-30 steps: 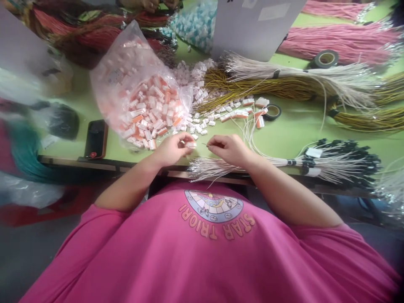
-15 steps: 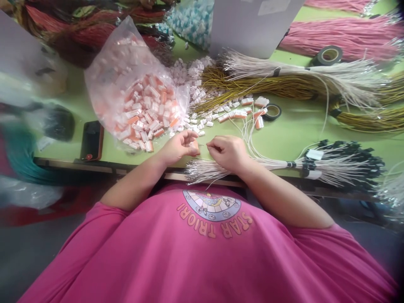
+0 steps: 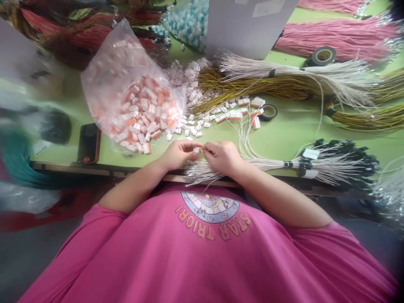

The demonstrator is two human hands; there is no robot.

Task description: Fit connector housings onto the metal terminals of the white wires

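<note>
The left hand (image 3: 178,154) grips a connector (image 3: 196,150) between thumb and forefinger, just above the near edge of the table (image 3: 284,139). The connector sits at the very tips, with the thumb on the near side and the forefinger bent over the far side. A small pale face shows between them, turned up toward the camera, and the exposed end points right, at the other hand. Too little is visible to tell which way the long axis runs.

The right hand (image 3: 222,156) is half curled, palm down, with thumb and forefinger closed to a pinch right at the connector's exposed end. The two hands meet there, the left forefinger and the right fingertips touching or nearly so. What the right fingers pinch is too small to make out.

Below the hands, a bundle (image 3: 268,164) of white wires lies along the table edge, its long axis left to right. Its loose ends fan out leftward beneath the hands; its black plugs (image 3: 360,164) point right. The right forearm crosses over it. Beyond the hands, a few wired connectors (image 3: 232,115) lie beside a tape roll (image 3: 267,119), their wires curving down toward the bundle. A bag (image 3: 132,105) of orange and white connectors lies farther left, near a phone (image 3: 89,143).
</note>
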